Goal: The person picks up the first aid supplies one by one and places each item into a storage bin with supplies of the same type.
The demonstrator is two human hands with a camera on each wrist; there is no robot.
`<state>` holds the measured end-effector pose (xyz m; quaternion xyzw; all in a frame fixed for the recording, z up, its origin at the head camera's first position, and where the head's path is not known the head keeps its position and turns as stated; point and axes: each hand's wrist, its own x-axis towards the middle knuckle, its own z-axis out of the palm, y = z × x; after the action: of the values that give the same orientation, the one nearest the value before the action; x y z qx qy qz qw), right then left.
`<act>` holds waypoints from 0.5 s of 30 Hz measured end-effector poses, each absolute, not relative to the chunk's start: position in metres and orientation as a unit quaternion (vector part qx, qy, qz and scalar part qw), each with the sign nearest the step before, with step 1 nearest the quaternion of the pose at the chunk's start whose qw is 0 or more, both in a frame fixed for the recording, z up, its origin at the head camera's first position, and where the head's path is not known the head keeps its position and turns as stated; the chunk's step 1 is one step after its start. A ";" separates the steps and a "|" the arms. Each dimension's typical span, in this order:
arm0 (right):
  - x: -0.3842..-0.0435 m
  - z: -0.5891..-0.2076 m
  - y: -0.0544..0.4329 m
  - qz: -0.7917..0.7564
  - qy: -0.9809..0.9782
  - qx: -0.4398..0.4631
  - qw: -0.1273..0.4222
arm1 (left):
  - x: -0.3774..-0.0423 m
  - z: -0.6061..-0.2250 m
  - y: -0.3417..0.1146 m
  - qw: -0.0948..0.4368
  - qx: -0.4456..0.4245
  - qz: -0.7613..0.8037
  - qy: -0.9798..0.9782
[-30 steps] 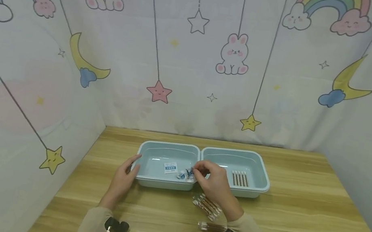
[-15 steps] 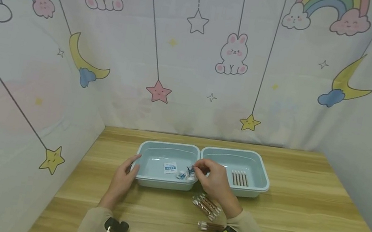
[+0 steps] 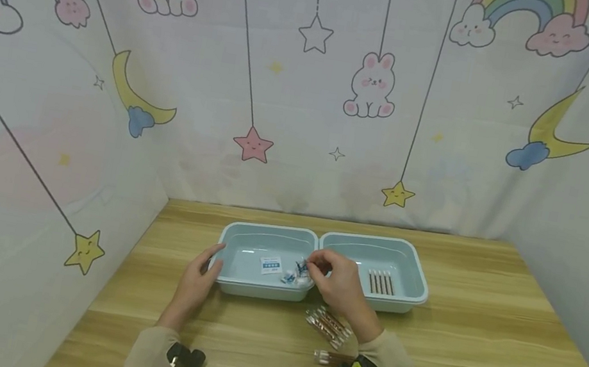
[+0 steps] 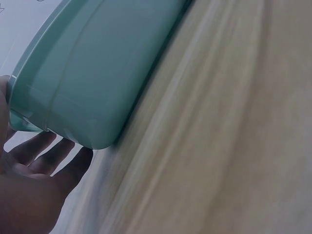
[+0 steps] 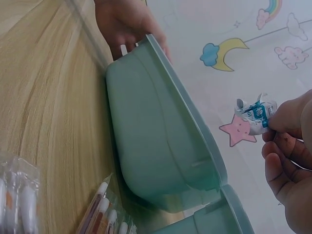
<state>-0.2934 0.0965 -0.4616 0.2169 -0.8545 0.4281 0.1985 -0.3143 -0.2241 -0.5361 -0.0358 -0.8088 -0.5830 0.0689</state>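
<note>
My left hand [image 3: 196, 284] grips the left end of a pale blue plastic tray [image 3: 261, 292], thumb at the rim and fingers along the outer end wall in the left wrist view. Over that tray's right end, my right hand [image 3: 338, 285] pinches a crumpled white-and-blue wrapper [image 5: 258, 116] between thumb and fingertips. Below it, more crumpled white-and-blue wrappers [image 3: 288, 277] lie in the tray's front right corner. Left of these is a flat square white packet [image 3: 271, 265] with a blue band.
A second pale blue tray [image 3: 418, 298] adjoins on the right, holding a row of brown-stemmed swabs [image 3: 381, 282]. In front, on the wooden table [image 3: 243, 350], lie clear-wrapped swabs [image 3: 327, 327] and another bundle of swabs [image 3: 329, 359] near the right wrist. A printed curtain [image 3: 312, 115] hangs behind.
The right hand has shifted very slightly with the wrapper still pinched. The left hand stays at the tray's end, and the trays and swabs keep their places.
</note>
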 end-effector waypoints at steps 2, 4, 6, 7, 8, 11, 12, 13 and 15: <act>-0.293 -0.462 0.096 0.430 -0.854 0.216 0.199 | -0.314 -0.536 -0.224 0.068 -0.036 -0.583 -0.809; -0.294 -0.464 0.096 0.429 -0.853 0.217 0.202 | -0.314 -0.537 -0.224 0.068 -0.035 -0.582 -0.810; -0.294 -0.464 0.095 0.428 -0.852 0.219 0.206 | -0.314 -0.537 -0.223 0.069 -0.032 -0.581 -0.811; -0.294 -0.464 0.095 0.428 -0.851 0.221 0.209 | -0.314 -0.537 -0.223 0.070 -0.033 -0.579 -0.812; -0.294 -0.465 0.095 0.428 -0.850 0.222 0.212 | -0.314 -0.537 -0.223 0.072 -0.033 -0.578 -0.812; -0.295 -0.465 0.094 0.427 -0.849 0.224 0.217 | -0.315 -0.537 -0.223 0.072 -0.035 -0.577 -0.813; -0.295 -0.465 0.094 0.427 -0.849 0.224 0.217 | -0.314 -0.537 -0.223 0.071 -0.036 -0.578 -0.812; -0.295 -0.465 0.094 0.427 -0.849 0.224 0.218 | -0.314 -0.537 -0.223 0.071 -0.037 -0.579 -0.811; -0.296 -0.465 0.094 0.426 -0.849 0.224 0.219 | -0.314 -0.537 -0.223 0.070 -0.038 -0.581 -0.810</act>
<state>-0.2957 0.0937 -0.4647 0.2240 -0.8489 0.4259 0.2186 -0.3143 -0.2232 -0.5367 -0.0377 -0.8101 -0.5809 0.0704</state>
